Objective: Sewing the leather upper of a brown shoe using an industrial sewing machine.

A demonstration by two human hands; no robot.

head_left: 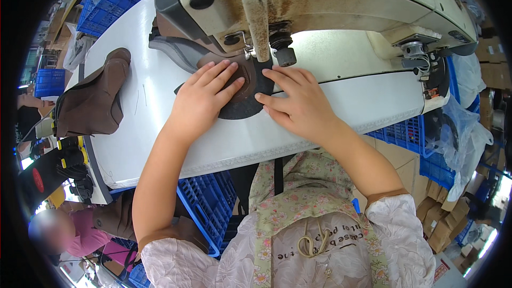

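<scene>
A dark brown and black shoe upper piece [261, 82] lies on the sewing machine's bed, partly under the machine head [226, 21], and its far part is hidden. My left hand [200, 101] rests on its left side with fingers stretched flat over the brown part. At the black right edge, my right hand [301, 101] touches the piece with spread fingertips, the thumb side nearest me. The needle and presser foot area [249, 50] is just beyond my fingers. A brown boot upper [96, 98] lies at the table's left end.
The white table [146, 128] has a ruler strip along its near edge. Blue crates [210, 205] stand below it, and another blue crate [109, 2] is at the far left. Plastic bags [458, 138] hang at the right. A person in pink [88, 234] sits at the lower left.
</scene>
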